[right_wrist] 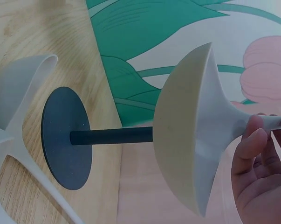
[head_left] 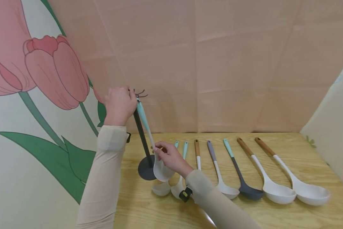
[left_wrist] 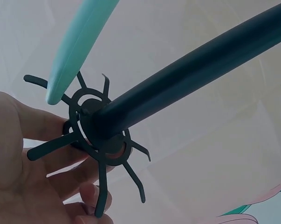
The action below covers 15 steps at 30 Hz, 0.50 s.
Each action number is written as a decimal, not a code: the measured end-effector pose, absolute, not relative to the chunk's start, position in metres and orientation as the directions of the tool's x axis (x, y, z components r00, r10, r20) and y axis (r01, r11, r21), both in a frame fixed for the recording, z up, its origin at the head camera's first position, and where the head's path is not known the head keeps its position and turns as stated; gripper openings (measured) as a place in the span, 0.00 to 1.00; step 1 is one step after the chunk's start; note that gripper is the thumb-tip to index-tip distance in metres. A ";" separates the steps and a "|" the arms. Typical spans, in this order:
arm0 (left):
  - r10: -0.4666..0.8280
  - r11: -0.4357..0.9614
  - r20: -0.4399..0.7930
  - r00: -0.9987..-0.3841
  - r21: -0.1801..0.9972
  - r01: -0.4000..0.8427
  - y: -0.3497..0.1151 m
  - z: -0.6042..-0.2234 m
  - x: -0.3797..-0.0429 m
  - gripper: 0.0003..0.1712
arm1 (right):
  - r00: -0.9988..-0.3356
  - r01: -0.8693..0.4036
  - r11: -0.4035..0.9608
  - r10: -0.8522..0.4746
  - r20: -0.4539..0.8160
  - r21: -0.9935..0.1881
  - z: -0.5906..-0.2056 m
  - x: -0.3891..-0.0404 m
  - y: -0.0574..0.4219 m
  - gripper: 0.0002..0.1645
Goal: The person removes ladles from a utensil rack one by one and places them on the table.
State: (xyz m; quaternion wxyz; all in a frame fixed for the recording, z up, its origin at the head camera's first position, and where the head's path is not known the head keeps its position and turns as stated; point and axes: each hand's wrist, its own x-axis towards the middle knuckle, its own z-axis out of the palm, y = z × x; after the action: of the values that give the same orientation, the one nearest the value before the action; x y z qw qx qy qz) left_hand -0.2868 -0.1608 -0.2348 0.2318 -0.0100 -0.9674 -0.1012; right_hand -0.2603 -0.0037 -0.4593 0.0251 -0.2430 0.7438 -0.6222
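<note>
My left hand [head_left: 119, 105] grips the top of a black utensil stand [head_left: 142, 136], its fingers behind the ring of hooks [left_wrist: 102, 186] in the left wrist view. Thumb and fingers of my right hand [head_left: 172, 157] pinch the white neck of a ladle with a teal handle [head_left: 142, 114]. Its handle points up, with the tip at one hook; whether the hook passes through the handle's hole I cannot tell. The ladle's white bowl [right_wrist: 182, 130] hangs low beside the pole, above the stand's round base [right_wrist: 61, 140].
Several ladles lie in a row on the wooden table [head_left: 309, 159], among them a small white ladle [head_left: 161, 190], a dark ladle with a teal handle [head_left: 250, 192] and a large white ladle [head_left: 313, 194]. A tulip-printed wall [head_left: 56, 73] stands close on the left.
</note>
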 end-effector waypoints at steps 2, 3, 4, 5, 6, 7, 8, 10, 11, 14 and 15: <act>-0.022 0.978 0.457 -0.889 0.195 0.076 -0.161 -0.236 -0.287 0.23 | -0.879 -0.333 0.106 -0.394 0.268 -0.937 -0.459 -0.260 -0.003 0.12; -0.020 0.978 0.460 -0.888 0.194 0.078 -0.161 -0.236 -0.287 0.23 | -0.878 -0.334 0.105 -0.395 0.269 -0.937 -0.460 -0.260 -0.003 0.13; -0.019 0.978 0.463 -0.886 0.195 0.081 -0.161 -0.236 -0.287 0.23 | -0.877 -0.336 0.103 -0.395 0.272 -0.936 -0.459 -0.260 -0.003 0.13; -0.017 0.977 0.465 -0.885 0.195 0.084 -0.162 -0.237 -0.287 0.23 | -0.875 -0.341 0.099 -0.397 0.277 -0.935 -0.459 -0.260 -0.003 0.13; -0.015 0.977 0.469 -0.883 0.196 0.087 -0.162 -0.237 -0.287 0.22 | -0.874 -0.343 0.097 -0.397 0.279 -0.934 -0.459 -0.260 -0.003 0.13; -0.014 0.976 0.471 -0.882 0.198 0.090 -0.162 -0.237 -0.288 0.22 | -0.874 -0.344 0.095 -0.397 0.281 -0.934 -0.460 -0.261 -0.002 0.13; -0.013 0.975 0.473 -0.881 0.201 0.093 -0.162 -0.237 -0.288 0.22 | -0.873 -0.346 0.094 -0.397 0.283 -0.934 -0.459 -0.261 -0.002 0.14; -0.010 0.974 0.475 -0.880 0.203 0.099 -0.162 -0.238 -0.289 0.22 | -0.872 -0.348 0.091 -0.396 0.287 -0.933 -0.459 -0.260 -0.001 0.14; -0.009 0.974 0.475 -0.880 0.205 0.101 -0.162 -0.238 -0.289 0.23 | -0.872 -0.350 0.091 -0.396 0.288 -0.932 -0.459 -0.261 -0.001 0.13; -0.008 0.972 0.473 -0.881 0.210 0.104 -0.163 -0.238 -0.289 0.23 | -0.869 -0.356 0.089 -0.397 0.295 -0.930 -0.459 -0.260 0.000 0.13; -0.008 0.972 0.474 -0.881 0.209 0.104 -0.163 -0.238 -0.289 0.23 | -0.868 -0.359 0.088 -0.397 0.298 -0.929 -0.459 -0.260 0.000 0.13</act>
State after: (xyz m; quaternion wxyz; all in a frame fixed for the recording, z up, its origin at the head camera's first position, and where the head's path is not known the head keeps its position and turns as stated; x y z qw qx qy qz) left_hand -0.2891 -0.1625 -0.2384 0.2430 -0.0251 -0.9628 -0.1151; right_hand -0.2604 0.0000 -0.4588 0.0152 -0.2565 0.7375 -0.6246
